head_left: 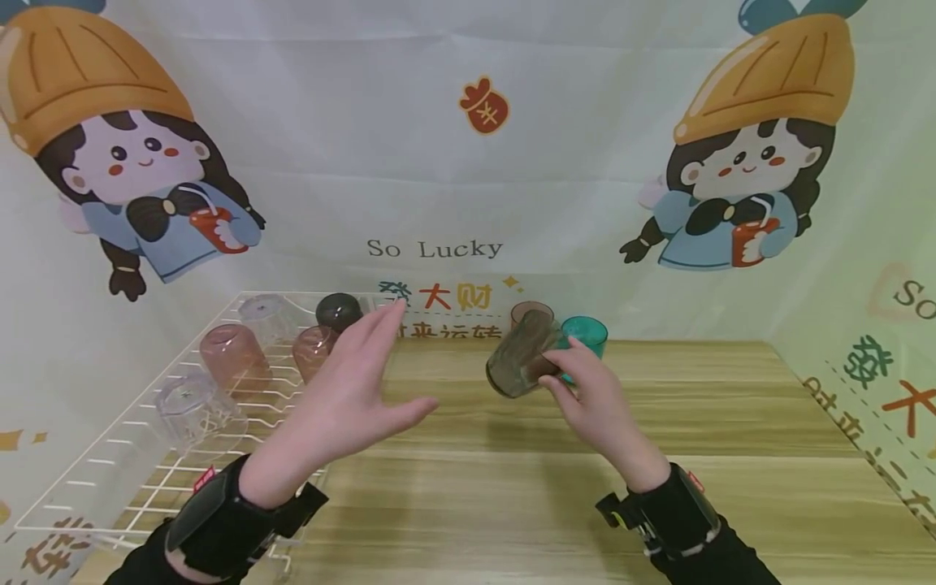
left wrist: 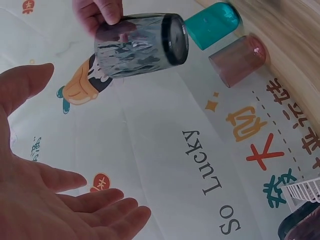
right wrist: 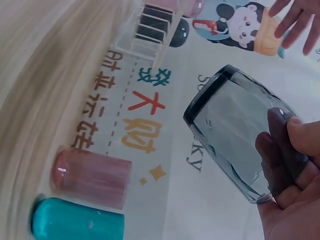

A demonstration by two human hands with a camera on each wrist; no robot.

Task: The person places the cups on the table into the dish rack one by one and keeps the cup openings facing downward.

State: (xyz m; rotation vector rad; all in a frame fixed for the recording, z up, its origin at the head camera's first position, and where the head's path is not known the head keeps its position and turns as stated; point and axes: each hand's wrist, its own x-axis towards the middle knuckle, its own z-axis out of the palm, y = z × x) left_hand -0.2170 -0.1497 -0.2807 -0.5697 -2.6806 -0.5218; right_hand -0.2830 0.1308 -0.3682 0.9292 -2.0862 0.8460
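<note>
Gray glass tilts, pinched at its mouth by the right grip; that one-sided hold could slip, knocking the teal cup. The left grip spreads empty.

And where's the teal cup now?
In the head view, the teal cup is right of centre at the back of the table, beside a pink cup, partly behind the right hand.

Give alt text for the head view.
A right hand holds a transparent grey tumbler above a wooden table, before a teal cup and a pink cup. The empty left hand hovers near a white wire rack of upturned cups.
</note>
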